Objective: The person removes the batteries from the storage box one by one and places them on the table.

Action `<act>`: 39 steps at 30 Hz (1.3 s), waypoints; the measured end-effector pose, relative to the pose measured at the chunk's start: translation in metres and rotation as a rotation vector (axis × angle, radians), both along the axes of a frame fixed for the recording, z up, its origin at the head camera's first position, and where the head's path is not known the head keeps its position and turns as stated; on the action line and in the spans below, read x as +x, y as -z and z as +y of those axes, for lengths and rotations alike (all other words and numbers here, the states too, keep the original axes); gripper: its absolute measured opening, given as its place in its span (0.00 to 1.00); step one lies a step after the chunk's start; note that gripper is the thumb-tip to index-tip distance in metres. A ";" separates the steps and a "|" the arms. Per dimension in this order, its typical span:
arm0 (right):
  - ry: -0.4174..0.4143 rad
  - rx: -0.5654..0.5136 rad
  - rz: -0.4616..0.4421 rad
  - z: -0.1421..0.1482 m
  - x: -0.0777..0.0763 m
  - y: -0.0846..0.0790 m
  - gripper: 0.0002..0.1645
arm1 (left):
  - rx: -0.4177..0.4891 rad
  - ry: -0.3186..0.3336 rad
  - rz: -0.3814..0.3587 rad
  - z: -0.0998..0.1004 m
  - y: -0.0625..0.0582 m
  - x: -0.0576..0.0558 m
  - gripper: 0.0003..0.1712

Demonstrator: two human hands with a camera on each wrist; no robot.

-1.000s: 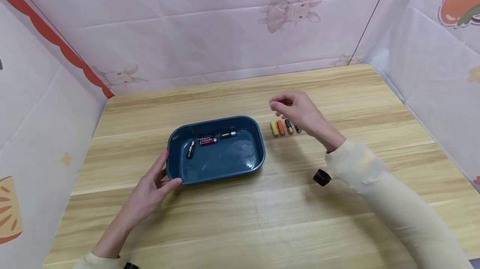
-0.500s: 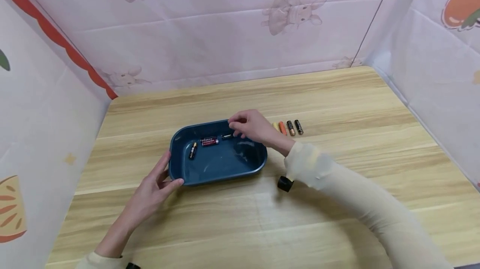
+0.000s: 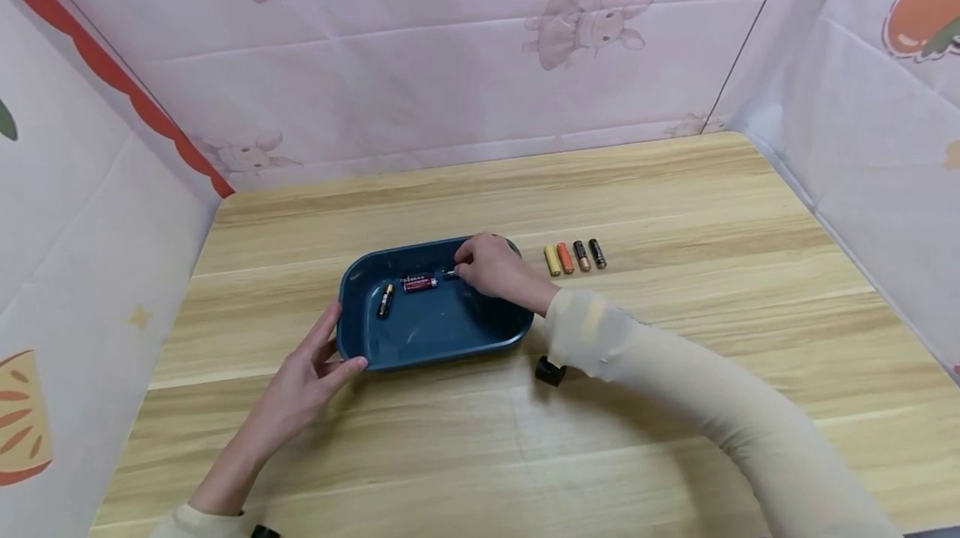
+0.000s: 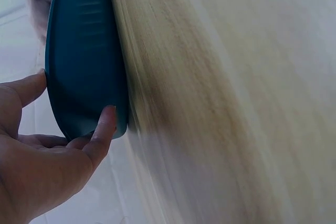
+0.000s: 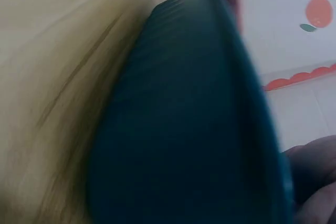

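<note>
A dark blue plastic tray (image 3: 442,338) lies in the middle of the table in the head view. My left hand (image 3: 296,384) holds its left end, thumb at the near corner and fingers round the outer wall, as the left wrist view also shows. Inside, my right hand (image 3: 495,267) reaches over the far right part and pinches a small battery (image 3: 450,274), mostly hidden by the fingers. A black-and-gold battery (image 3: 386,301) and a dark red battery (image 3: 420,283) lie on the tray floor. The tray wall (image 5: 173,103) blocks most of the right wrist view.
Right of the tray, a yellow battery (image 3: 552,261), an orange battery (image 3: 566,258) and two black batteries (image 3: 582,256) lie side by side in a row. The wood-grain table (image 3: 450,455) is bordered by printed cloth walls (image 3: 450,72).
My right hand has moved left from above the battery row and down into the tray, onto the battery there. The left hand keeps its place on the tray.
</note>
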State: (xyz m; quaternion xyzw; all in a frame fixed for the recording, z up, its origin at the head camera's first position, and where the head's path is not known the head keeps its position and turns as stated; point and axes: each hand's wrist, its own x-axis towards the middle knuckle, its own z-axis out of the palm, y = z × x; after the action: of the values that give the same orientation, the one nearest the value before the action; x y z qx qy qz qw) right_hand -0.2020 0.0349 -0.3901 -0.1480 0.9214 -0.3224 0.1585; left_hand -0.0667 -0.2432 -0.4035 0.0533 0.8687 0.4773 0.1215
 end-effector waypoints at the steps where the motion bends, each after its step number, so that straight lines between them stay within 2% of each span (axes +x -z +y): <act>1: 0.006 0.013 0.009 -0.001 0.000 0.001 0.17 | 0.000 -0.002 -0.001 0.000 0.000 0.000 0.51; 7: 0.020 0.014 0.005 -0.004 0.000 0.006 0.14 | -0.002 -0.002 -0.005 -0.001 0.002 -0.001 0.51; 17: -0.026 -0.001 0.003 -0.004 0.001 0.010 0.08 | 0.010 0.001 0.004 0.000 0.001 0.000 0.51; 22: -0.050 0.028 -0.007 -0.004 0.001 0.011 0.03 | 0.025 0.010 0.010 0.001 0.000 0.001 0.51; 27: -0.096 0.043 -0.022 -0.003 0.001 0.013 0.12 | 0.029 0.003 0.003 0.001 0.001 0.001 0.51; 31: -0.108 0.040 -0.025 -0.003 0.002 0.013 0.12 | 0.032 0.000 0.001 0.001 0.001 0.001 0.51; 35: -0.099 -0.012 -0.051 0.000 0.003 0.004 0.09 | 0.035 -0.001 -0.003 0.002 0.001 0.001 0.51; 39: -0.086 -0.144 -0.099 0.005 0.007 -0.016 0.10 | 0.027 -0.008 -0.004 0.001 0.001 0.001 0.51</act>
State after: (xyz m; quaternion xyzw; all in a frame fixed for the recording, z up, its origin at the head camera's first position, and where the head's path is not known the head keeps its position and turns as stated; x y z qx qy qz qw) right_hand -0.1950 0.0396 -0.3739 -0.1826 0.8797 -0.3875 0.2063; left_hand -0.0662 -0.2417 -0.4044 0.0504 0.8621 0.4896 0.1208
